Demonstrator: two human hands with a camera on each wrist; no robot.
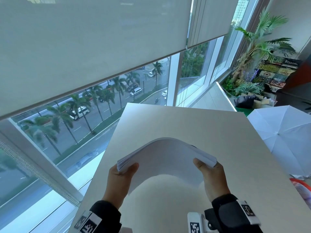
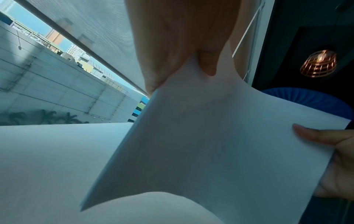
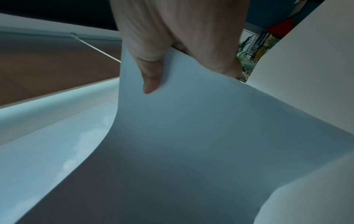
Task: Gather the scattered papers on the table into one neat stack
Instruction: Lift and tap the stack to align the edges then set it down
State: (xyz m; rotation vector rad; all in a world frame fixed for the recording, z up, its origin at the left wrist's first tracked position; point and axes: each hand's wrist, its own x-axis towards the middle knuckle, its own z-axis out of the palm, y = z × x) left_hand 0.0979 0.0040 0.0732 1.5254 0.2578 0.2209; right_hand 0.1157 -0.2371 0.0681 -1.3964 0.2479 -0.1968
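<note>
A thick stack of white papers [image 1: 165, 158] hangs lifted above the pale table [image 1: 218, 132], bowed upward in an arch. My left hand [image 1: 123, 172] pinches its left edge, thumb on top. My right hand [image 1: 206, 169] pinches the right edge the same way. In the left wrist view the papers [image 2: 210, 144] fill the middle, held by my left hand [image 2: 180, 68], and the right hand's thumb [image 2: 306, 133] presses on their far edge. The right wrist view shows my right hand [image 3: 168, 57] pinching the papers [image 3: 182, 128]. No loose sheet shows on the table.
The table stands beside a large window [image 1: 84, 106] on the left, its left edge close to the glass. A white umbrella [image 1: 282, 138] lies off the table's right side, with a red-rimmed object [image 1: 301, 184] below it. Plants [image 1: 252, 47] and boxes stand at the far right.
</note>
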